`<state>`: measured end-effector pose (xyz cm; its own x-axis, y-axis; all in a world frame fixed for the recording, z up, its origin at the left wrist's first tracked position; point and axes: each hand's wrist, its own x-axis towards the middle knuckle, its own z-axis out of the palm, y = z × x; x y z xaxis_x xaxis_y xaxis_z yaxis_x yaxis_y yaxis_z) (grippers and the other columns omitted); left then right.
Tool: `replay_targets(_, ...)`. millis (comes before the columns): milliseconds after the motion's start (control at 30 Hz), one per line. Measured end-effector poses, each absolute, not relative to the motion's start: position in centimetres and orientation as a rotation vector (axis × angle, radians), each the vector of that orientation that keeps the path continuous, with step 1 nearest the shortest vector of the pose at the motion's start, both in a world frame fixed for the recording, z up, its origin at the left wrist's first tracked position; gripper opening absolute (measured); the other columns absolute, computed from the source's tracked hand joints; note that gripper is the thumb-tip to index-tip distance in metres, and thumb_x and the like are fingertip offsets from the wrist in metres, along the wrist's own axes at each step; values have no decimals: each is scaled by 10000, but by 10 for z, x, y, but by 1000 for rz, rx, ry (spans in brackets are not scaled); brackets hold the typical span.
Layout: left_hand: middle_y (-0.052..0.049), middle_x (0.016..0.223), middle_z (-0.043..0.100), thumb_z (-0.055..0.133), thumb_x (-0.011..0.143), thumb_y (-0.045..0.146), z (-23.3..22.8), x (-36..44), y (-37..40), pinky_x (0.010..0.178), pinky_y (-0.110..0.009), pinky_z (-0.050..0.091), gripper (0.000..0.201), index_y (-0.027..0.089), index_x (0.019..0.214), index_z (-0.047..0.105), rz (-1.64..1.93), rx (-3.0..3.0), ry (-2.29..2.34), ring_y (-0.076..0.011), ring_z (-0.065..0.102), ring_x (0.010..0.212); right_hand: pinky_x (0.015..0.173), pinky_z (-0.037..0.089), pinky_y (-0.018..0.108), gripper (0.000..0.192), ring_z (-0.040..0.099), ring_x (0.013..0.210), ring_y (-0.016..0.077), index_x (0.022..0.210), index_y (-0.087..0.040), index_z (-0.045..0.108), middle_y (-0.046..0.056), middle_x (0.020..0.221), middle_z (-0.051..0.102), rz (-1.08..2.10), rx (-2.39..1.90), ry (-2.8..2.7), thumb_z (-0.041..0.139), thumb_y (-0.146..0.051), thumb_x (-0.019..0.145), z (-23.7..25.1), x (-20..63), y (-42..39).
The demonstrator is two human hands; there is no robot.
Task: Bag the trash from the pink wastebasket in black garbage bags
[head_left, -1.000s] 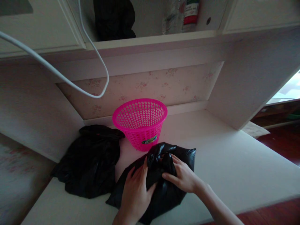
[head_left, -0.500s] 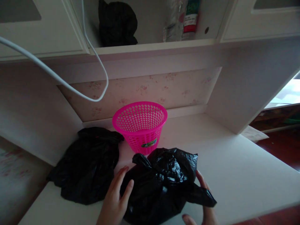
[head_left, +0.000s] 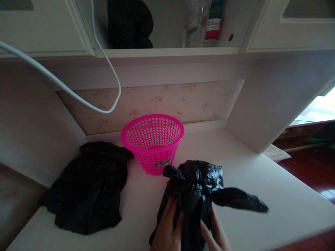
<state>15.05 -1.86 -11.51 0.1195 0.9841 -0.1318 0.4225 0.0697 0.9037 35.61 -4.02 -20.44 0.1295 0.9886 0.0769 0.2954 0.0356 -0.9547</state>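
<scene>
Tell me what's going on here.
A person at a white counter has both hands on a tied black bag, the left hand on its left side and the right hand on its right. Two loose ends stick out from the knot, the longer one to the right. A pink basket stands upright behind it, and another black bag lies slumped to the left, touched by neither hand.

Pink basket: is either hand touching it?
No, the left hand and right hand are both on the knotted black bag.
</scene>
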Motion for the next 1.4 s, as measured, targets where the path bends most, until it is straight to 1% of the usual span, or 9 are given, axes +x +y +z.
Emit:
replay_targets(200,-140,1541,581,456,1026,423,-88,201,8,1252,-488,375,550,155,1490,577,831,1334,1080,-298,517,1457,1215,412,533,789,491,1466,355,1549,-312,508,32,1528,600,971,-1536,-972,612,-723,883,-156,406,37)
replay_targets(400,-146,1645,452,544,982,293,-101,250,32,1300,-420,269,620,136,1576,464,818,1534,934,-285,396,1537,1189,452,517,877,608,1359,368,1477,-258,586,88,1409,697,1112,-1459,-803,709,-764,772,-129,450,86)
replay_targets(600,-140,1605,508,591,947,292,-103,285,69,1272,-423,330,628,144,1550,499,821,1564,809,-296,468,1488,1195,444,465,856,600,1366,369,1336,-249,698,87,1380,716,985,-1526,-861,739,-794,677,-110,485,119)
replay_targets(833,-226,1730,143,454,1023,364,-91,262,50,1325,-471,142,753,-30,1624,228,714,1578,858,-291,129,1621,1196,381,535,655,577,1359,375,1298,-206,726,132,1415,677,581,-1808,-895,519,-680,897,-79,497,120)
replay_targets(967,-165,1722,222,461,1026,357,-108,200,15,1306,-498,233,683,91,1636,308,693,1648,1078,-270,215,1601,1144,378,570,581,614,1231,393,1176,-213,765,140,1243,732,240,-1889,-844,497,-652,905,-85,474,82)
replay_targets(1033,-191,1699,305,463,1017,307,-125,159,1,1271,-521,324,637,95,1610,367,757,1770,1274,-286,299,1577,1003,499,443,538,684,989,315,953,-181,777,120,1004,758,32,-1760,-904,561,-667,869,-98,453,56)
replay_targets(1133,-181,1539,566,436,1053,286,-139,91,-8,1132,-479,526,446,167,1474,523,1073,1962,1695,-265,532,1446,571,471,273,427,563,535,159,840,-184,739,8,616,630,308,-1544,-1164,679,-606,868,-119,413,23)
replay_targets(1267,-172,1353,653,528,1036,365,-128,7,2,1107,-465,522,343,163,1293,631,1320,2148,2167,-286,624,1299,512,375,256,461,483,504,134,774,-191,671,-17,555,515,884,-1391,-1420,548,-583,981,-131,352,12)
replay_targets(1400,-284,1496,541,477,1009,482,-131,-36,17,1174,-524,427,644,-8,1421,549,692,2052,2675,-407,486,1429,564,384,265,571,501,559,148,805,-175,673,-14,580,493,1238,-1362,-1718,428,-656,993,-136,312,27)
